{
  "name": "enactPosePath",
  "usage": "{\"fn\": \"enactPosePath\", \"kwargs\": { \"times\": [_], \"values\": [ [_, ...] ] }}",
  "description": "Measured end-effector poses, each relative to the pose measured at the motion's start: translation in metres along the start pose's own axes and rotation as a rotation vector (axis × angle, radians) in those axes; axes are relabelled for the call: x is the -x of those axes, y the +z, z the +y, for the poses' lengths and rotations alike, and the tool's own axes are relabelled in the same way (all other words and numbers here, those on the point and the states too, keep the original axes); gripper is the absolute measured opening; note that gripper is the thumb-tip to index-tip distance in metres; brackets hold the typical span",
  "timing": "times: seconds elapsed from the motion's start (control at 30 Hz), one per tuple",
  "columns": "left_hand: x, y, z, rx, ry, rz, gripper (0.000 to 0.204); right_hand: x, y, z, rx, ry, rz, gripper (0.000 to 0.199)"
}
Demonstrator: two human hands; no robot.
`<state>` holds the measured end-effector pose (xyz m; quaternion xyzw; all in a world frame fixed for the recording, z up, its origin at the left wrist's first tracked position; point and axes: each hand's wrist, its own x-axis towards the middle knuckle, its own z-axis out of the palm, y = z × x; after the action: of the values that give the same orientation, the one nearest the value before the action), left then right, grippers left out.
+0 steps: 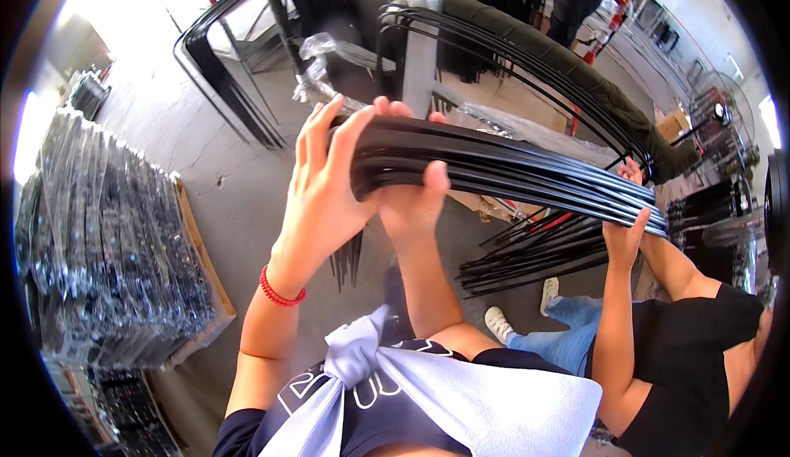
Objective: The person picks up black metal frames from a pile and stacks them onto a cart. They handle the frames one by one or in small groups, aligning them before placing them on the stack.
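The left hand (321,165) is cupping the left end of a bundle of black bars (494,161), its fingers spread and pointing up; how tightly it is gripping, I cannot tell. Just beside it, the right hand (411,202) is clasping the bars from below, its thumb lying on the near side and fingertips showing over the far edge. The bundle is stretching from these 2 hands to the right, where a co-worker's near hand (624,235) and far hand (632,169) are holding the other end. Below the bars, between the 2 pairs of hands, loose dark strips (535,255) are showing. Beyond the hands, a padded rail (568,60) is curving past. Well left of the left hand, a plastic-wrapped stack (115,243) is standing on a wooden pallet (201,247). A red bead bracelet (281,290) is circling the left wrist. A pale knotted cloth (354,358) is hanging nearer the body than the hands.
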<state>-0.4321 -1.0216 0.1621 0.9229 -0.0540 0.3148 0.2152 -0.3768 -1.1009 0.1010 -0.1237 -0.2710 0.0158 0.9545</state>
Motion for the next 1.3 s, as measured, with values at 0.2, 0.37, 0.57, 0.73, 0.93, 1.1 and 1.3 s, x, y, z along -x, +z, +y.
{"fn": "enactPosePath", "kwargs": {
  "times": [0.2, 0.37, 0.57, 0.73, 0.93, 1.1, 1.3],
  "values": [
    [-0.047, 0.037, -0.036, -0.024, -0.014, -0.044, 0.079, -0.047, -0.039, 0.021, -0.135, 0.094, -0.009, 0.069],
    [-0.089, 0.072, -0.071, -0.039, -0.061, -0.048, 0.077, -0.087, -0.075, 0.048, -0.081, 0.161, 0.034, 0.069],
    [-0.133, 0.111, -0.123, -0.064, 0.02, -0.046, 0.074, -0.13, -0.109, 0.076, -0.059, 0.213, 0.059, 0.074],
    [-0.159, 0.146, -0.175, -0.003, 0.028, -0.053, 0.067, -0.157, -0.15, 0.111, -0.017, 0.22, 0.069, 0.074],
    [-0.18, 0.178, -0.228, 0.06, 0.027, -0.077, 0.07, -0.181, -0.181, 0.143, 0.022, 0.248, 0.147, 0.076],
    [-0.204, 0.197, -0.252, 0.067, 0.119, -0.079, 0.07, -0.201, -0.202, 0.159, 0.091, 0.102, 0.087, 0.071],
    [-0.22, 0.219, -0.263, 0.133, 0.177, -0.082, 0.076, -0.212, -0.22, 0.156, 0.046, 0.097, 0.179, 0.064]
  ]
}}
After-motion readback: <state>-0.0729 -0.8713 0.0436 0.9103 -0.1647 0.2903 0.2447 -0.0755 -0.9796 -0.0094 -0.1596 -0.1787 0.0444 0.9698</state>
